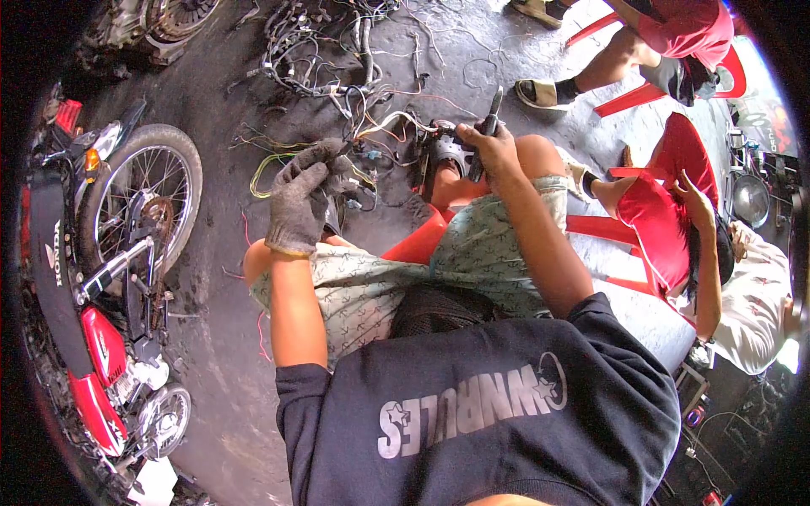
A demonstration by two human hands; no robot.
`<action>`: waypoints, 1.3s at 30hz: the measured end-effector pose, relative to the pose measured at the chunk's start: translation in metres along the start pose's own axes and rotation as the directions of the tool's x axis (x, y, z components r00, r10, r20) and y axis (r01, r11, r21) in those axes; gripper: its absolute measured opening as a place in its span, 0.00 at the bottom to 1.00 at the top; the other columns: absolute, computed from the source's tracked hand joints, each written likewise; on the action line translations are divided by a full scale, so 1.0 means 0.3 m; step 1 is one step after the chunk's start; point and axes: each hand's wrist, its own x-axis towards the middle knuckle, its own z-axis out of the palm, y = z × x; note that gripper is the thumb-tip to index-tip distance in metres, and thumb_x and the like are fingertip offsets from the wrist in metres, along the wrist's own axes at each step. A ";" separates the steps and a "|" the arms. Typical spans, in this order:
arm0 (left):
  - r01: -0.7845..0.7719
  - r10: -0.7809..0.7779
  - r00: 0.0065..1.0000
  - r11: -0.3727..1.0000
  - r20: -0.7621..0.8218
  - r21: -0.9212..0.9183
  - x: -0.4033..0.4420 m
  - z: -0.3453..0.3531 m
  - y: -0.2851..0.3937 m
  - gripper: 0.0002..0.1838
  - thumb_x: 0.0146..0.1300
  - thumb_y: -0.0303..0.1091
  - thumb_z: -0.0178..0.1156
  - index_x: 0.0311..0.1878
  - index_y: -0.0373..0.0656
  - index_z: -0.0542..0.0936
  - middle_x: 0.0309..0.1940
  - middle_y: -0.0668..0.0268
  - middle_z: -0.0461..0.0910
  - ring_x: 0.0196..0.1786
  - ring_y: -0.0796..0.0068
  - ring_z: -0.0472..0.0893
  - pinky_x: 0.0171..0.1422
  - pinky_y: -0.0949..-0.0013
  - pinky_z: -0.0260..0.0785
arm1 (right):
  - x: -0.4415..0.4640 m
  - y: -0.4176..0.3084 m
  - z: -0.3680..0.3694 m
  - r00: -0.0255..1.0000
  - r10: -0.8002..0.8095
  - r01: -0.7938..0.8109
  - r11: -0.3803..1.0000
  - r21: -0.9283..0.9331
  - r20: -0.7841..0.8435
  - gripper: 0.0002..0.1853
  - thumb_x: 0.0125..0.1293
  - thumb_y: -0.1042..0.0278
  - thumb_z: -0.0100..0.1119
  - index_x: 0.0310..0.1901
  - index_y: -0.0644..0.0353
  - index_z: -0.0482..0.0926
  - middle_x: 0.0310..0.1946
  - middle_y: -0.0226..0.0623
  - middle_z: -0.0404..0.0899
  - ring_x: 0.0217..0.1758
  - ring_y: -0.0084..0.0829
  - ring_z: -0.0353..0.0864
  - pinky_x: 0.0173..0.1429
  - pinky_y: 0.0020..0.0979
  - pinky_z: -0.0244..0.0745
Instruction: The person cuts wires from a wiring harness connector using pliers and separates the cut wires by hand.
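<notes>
My left hand (302, 196), in a grey knit glove, is closed, with its fingertips pinched at a thin wire of the harness. Part of that grip is hidden by the glove. Dark pliers (495, 108) are in my bare right hand (496, 156), their tip pointing away from me and a handle showing below the palm. Between and beyond my hands, a tangled wiring harness (363, 51) spreads over the floor, with white and yellow wires (384, 125) running toward my knees. A loop of yellow-green wire (263, 175) lies left of the glove.
A red and black motorcycle (101, 337) stands at the left, its spoked wheel (143, 194) toward me. At the right, people sit near red plastic chairs (666, 228). A sandaled foot (544, 91) is at the upper right. Metal machine parts (173, 21) lie at the upper left.
</notes>
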 end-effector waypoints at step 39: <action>-0.070 0.182 0.977 0.774 -0.115 0.629 -0.003 0.048 -0.076 0.14 0.57 0.19 0.63 0.47 0.38 0.83 0.40 0.65 0.85 0.40 0.81 0.81 0.45 0.76 0.75 | -0.202 0.059 0.185 0.374 0.413 -0.219 0.910 -0.353 0.831 0.32 0.45 0.82 0.51 0.59 0.68 0.70 0.51 0.45 0.79 0.54 0.35 0.79 0.54 0.30 0.73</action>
